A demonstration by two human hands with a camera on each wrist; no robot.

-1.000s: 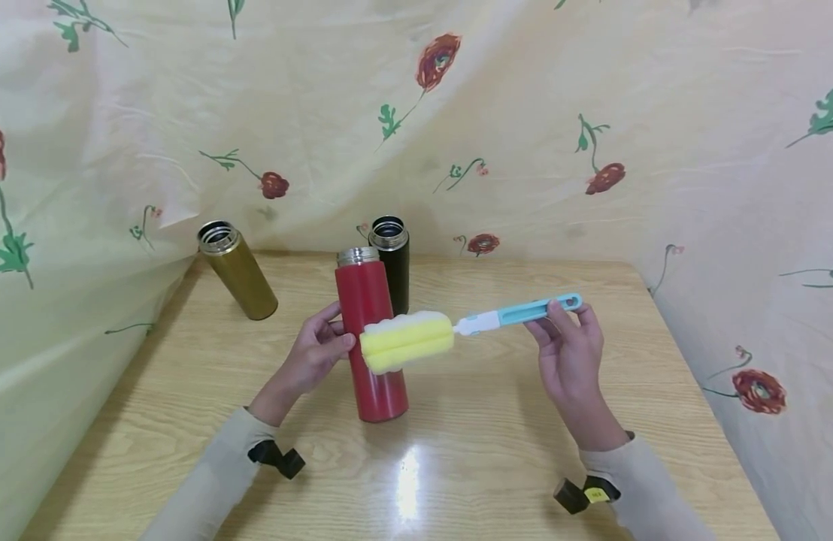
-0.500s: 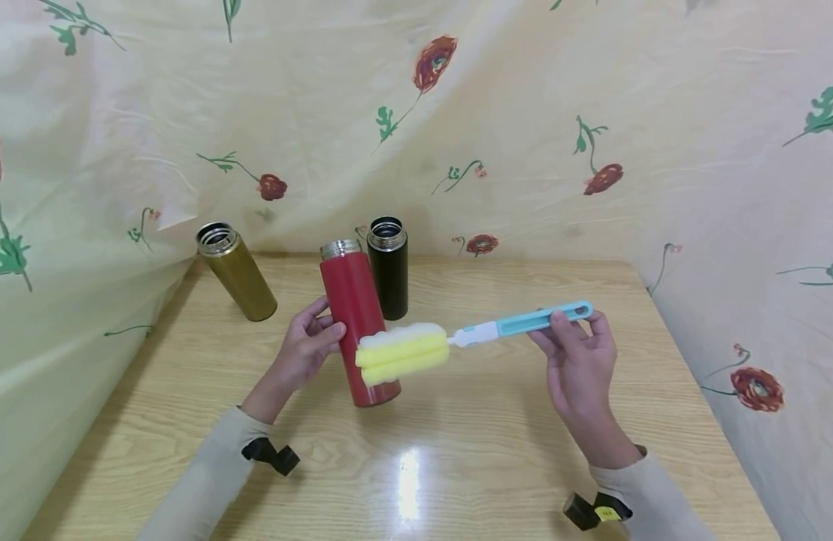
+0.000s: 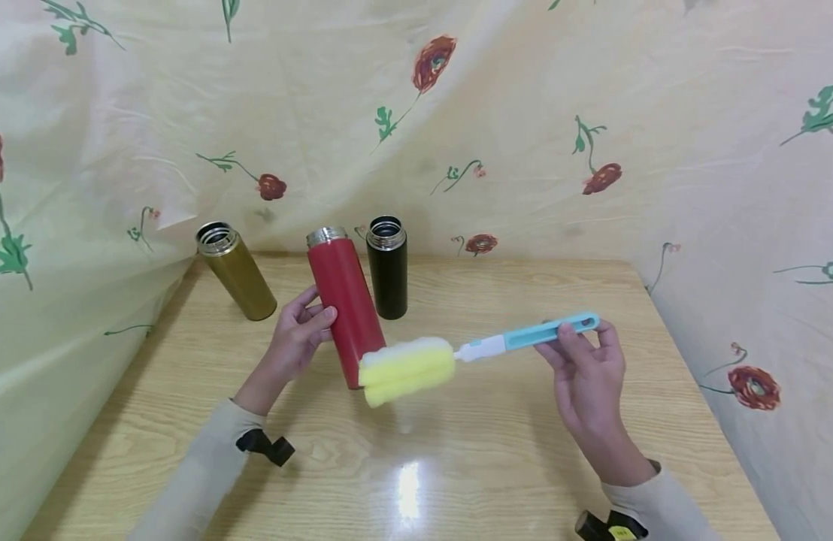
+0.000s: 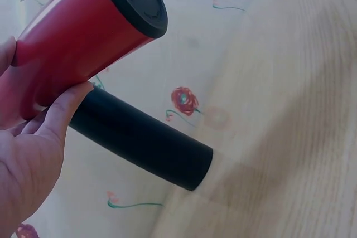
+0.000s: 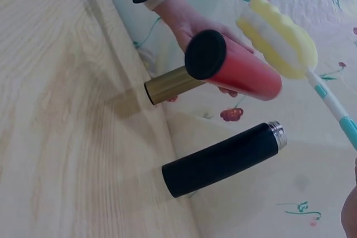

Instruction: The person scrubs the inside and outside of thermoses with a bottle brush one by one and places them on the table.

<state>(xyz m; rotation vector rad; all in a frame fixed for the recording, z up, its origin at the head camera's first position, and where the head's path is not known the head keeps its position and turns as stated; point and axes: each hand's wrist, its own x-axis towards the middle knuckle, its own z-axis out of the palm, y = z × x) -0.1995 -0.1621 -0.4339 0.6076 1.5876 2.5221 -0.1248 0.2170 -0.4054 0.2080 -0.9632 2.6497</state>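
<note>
My left hand (image 3: 298, 334) grips a red thermos flask (image 3: 345, 293) by its side, fingers behind and thumb in front. The flask has no lid, tilts to the left at its steel mouth, and hangs above the table with its black base (image 4: 139, 1) in sight in the left wrist view. My right hand (image 3: 592, 383) pinches the blue handle of a bottle brush (image 3: 484, 347) near its end. The brush's yellow and white sponge head (image 3: 410, 368) points left, and covers the flask's lower right edge in the head view.
A black flask (image 3: 388, 278) without a lid stands upright behind the red one. Further left stands a gold flask (image 3: 240, 274), also lidless. The wooden table (image 3: 498, 451) meets a flower-patterned cloth (image 3: 525, 113) at the back and sides.
My left hand has raised the red flask off the table and moved it left, tilting it more. My right hand with the brush has shifted down and slightly right.
</note>
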